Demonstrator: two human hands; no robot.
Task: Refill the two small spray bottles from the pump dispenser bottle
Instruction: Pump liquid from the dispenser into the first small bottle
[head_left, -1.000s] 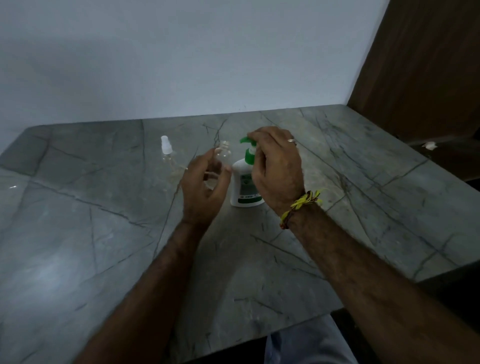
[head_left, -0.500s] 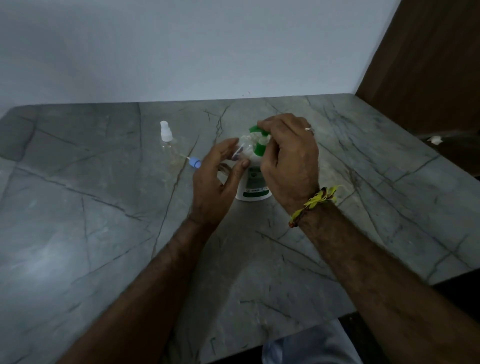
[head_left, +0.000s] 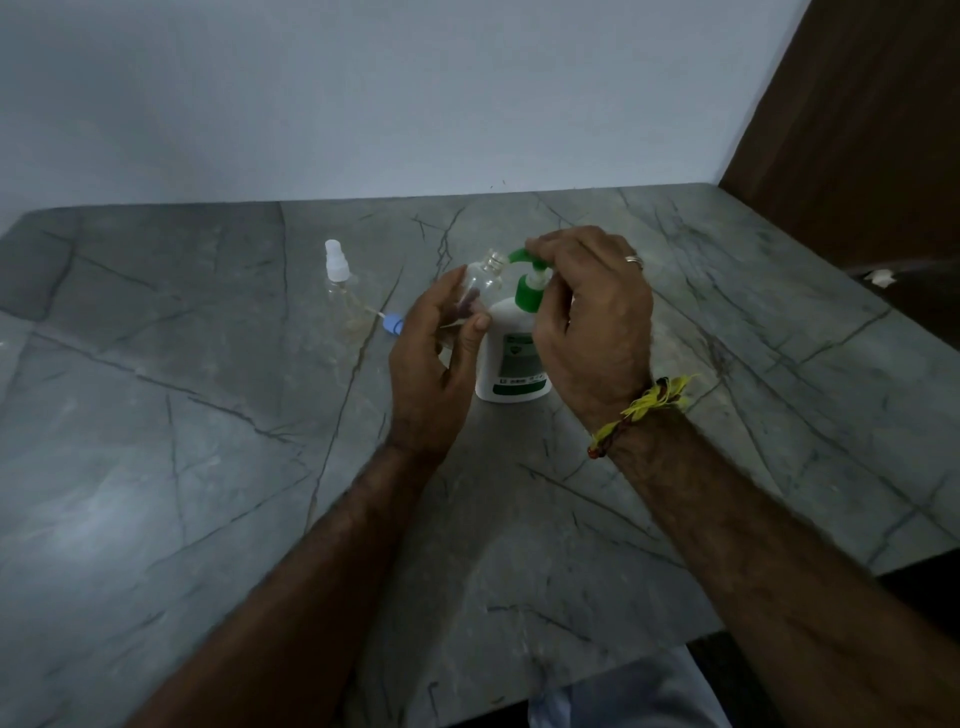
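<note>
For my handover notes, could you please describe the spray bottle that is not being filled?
On the grey marble table, look left of the left hand. The clear spray bottle stands there alone, upright, untouched. Unlike the open bottle held at the green pump, it wears its white sprayer.

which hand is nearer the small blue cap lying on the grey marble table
Left. The left hand is just right of the small blue cap; the right hand is farther right, beyond the white pump bottle.
</note>
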